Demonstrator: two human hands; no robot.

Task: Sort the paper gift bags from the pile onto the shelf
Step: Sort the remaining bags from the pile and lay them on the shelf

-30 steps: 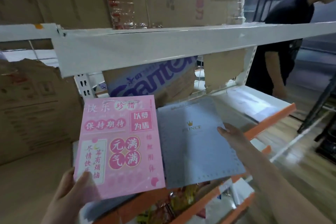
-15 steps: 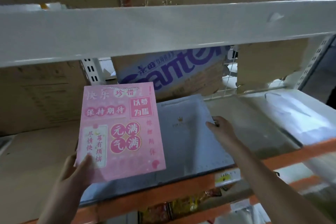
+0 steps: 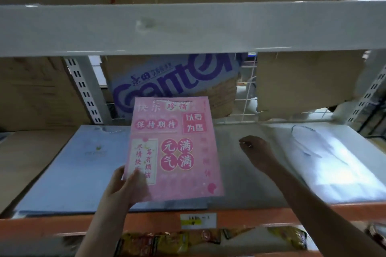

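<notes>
My left hand (image 3: 123, 185) grips a flat pink gift bag (image 3: 173, 148) with Chinese lettering by its lower left corner and holds it up over the middle of the shelf (image 3: 240, 185). A pale blue-grey gift bag (image 3: 73, 171) lies flat on the shelf's left part, partly hidden behind the pink one. My right hand (image 3: 254, 152) hovers over the bare grey shelf to the right of the pink bag, fingers loosely curled, holding nothing. A white gift bag (image 3: 328, 165) lies flat on the shelf's right part.
A wide white beam (image 3: 188, 27) of the upper shelf crosses just above. Cardboard boxes (image 3: 171, 81) and a wire grid stand at the back. The shelf's front edge is orange (image 3: 261, 218) with a yellow label; yellow snack packets (image 3: 167, 242) lie on the level below.
My right hand has let go of the blue-grey bag, which now lies on the shelf's left part, and has moved to the right. The pink bag has shifted right, over the shelf's middle.
</notes>
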